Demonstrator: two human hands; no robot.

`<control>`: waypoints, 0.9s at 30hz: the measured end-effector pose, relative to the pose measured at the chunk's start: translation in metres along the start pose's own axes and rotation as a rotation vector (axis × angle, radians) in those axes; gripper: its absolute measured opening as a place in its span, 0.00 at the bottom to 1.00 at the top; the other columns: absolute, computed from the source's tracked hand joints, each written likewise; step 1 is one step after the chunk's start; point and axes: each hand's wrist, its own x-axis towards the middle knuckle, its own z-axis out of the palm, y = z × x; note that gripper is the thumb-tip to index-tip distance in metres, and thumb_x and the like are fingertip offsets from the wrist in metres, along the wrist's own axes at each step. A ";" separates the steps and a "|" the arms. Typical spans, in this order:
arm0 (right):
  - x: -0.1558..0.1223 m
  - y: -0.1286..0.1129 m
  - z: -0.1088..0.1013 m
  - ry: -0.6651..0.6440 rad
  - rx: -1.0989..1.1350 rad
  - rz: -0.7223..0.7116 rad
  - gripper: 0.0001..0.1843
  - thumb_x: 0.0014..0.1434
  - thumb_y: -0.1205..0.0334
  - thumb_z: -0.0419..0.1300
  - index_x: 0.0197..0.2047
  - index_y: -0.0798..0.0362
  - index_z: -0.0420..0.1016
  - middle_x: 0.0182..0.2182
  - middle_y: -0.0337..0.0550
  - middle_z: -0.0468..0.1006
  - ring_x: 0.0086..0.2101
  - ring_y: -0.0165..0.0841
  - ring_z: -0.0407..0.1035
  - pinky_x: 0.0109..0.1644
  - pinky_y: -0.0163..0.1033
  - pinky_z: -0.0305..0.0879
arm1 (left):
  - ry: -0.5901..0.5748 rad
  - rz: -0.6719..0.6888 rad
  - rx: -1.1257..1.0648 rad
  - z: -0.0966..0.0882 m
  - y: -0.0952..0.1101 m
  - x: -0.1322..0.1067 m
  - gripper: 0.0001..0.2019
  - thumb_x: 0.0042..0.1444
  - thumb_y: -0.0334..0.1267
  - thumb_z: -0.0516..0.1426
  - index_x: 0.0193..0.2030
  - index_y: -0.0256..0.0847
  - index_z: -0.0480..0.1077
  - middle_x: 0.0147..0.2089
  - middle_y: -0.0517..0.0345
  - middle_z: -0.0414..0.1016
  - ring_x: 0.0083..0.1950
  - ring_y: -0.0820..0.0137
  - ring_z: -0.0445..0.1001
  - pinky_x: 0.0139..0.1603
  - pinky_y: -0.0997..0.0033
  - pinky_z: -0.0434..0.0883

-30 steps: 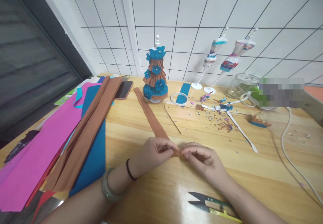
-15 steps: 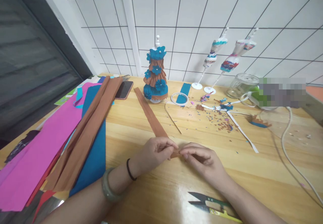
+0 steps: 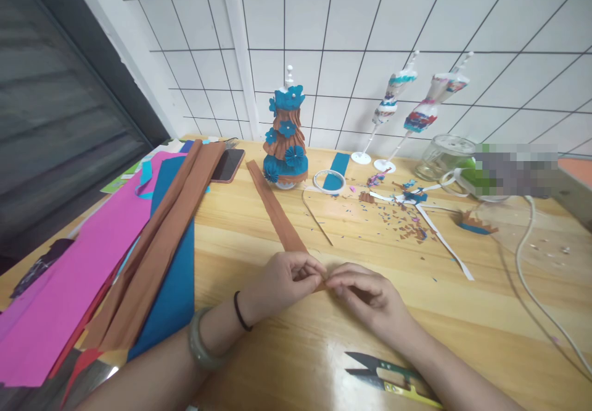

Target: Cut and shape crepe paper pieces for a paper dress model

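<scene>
A long brown crepe paper strip (image 3: 272, 204) lies on the wooden table (image 3: 462, 312), running from near a phone toward me. My left hand (image 3: 282, 281) pinches the strip's near end between thumb and fingers. My right hand (image 3: 370, 297) pinches the same end from the right, and the fingertips of both hands almost meet. The end of the strip is mostly hidden between the fingers. A small dress form (image 3: 285, 139) covered in brown pleats and blue paper flowers stands at the far end of the strip.
Pink, blue and brown paper sheets (image 3: 115, 257) are stacked at the left. Thread snips (image 3: 388, 377) lie near my right forearm. A phone (image 3: 226, 164), a tape roll (image 3: 328, 181), paper scraps (image 3: 407, 226), two decorated stands (image 3: 407, 108), a glass jar (image 3: 444, 155) and a white cable (image 3: 531, 275) lie farther back and right.
Both hands have shifted slightly left along the strip's end and their fingertips have closed together. Nothing else on the table has moved.
</scene>
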 end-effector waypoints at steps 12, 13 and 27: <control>-0.004 0.004 0.006 0.091 0.087 0.200 0.07 0.56 0.59 0.58 0.38 0.51 0.73 0.30 0.41 0.75 0.29 0.30 0.67 0.35 0.34 0.64 | 0.022 0.051 0.036 0.005 0.007 -0.003 0.11 0.51 0.31 0.55 0.41 0.34 0.71 0.33 0.54 0.75 0.34 0.72 0.73 0.35 0.75 0.69; -0.004 0.006 0.007 0.096 0.094 0.200 0.07 0.56 0.59 0.58 0.38 0.51 0.73 0.29 0.41 0.75 0.29 0.30 0.67 0.34 0.34 0.64 | 0.022 0.049 0.035 0.005 0.007 -0.003 0.11 0.51 0.31 0.55 0.41 0.34 0.71 0.33 0.54 0.75 0.33 0.72 0.73 0.35 0.76 0.69; -0.002 0.010 0.007 0.099 0.097 0.207 0.08 0.56 0.58 0.58 0.38 0.53 0.73 0.28 0.41 0.75 0.28 0.29 0.66 0.32 0.34 0.63 | 0.026 0.022 -0.016 0.004 0.008 -0.001 0.09 0.49 0.32 0.57 0.39 0.33 0.71 0.31 0.54 0.75 0.33 0.72 0.72 0.34 0.75 0.68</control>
